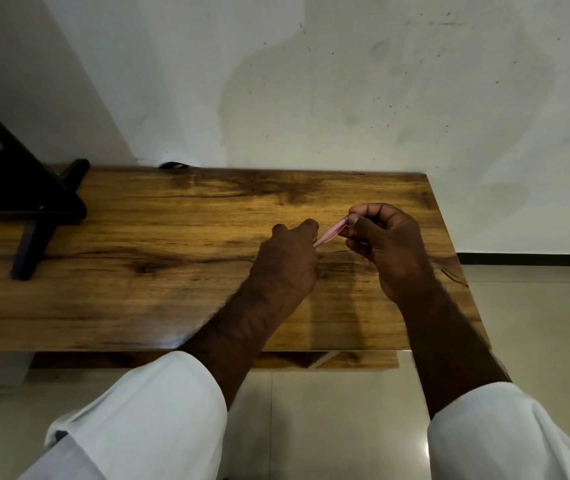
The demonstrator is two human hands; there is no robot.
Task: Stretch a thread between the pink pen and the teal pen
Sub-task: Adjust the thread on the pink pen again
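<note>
At the far left of your glossy brown wooden desk (pixel 172 289), a dark angular stand (pixel 24 202) sits well apart from the work. Your left grip (pixel 288 254) is clenched round the lower end of the slim pale-pink pen (pixel 332 233), probably to steady it as an anchor. The pen slants up to the right, where your right grip (pixel 385 244) pinches its upper end. That looks like you are working a thread onto that end.

I cannot make out the thread itself; it is either too fine to see or hidden inside your curled fingers. Both grips cover the pen's ends, so only its middle shows, and I cannot tell whether it touches the desk. The teal pen is nowhere in view, so the stretch between the pens looks not yet begun.
</note>
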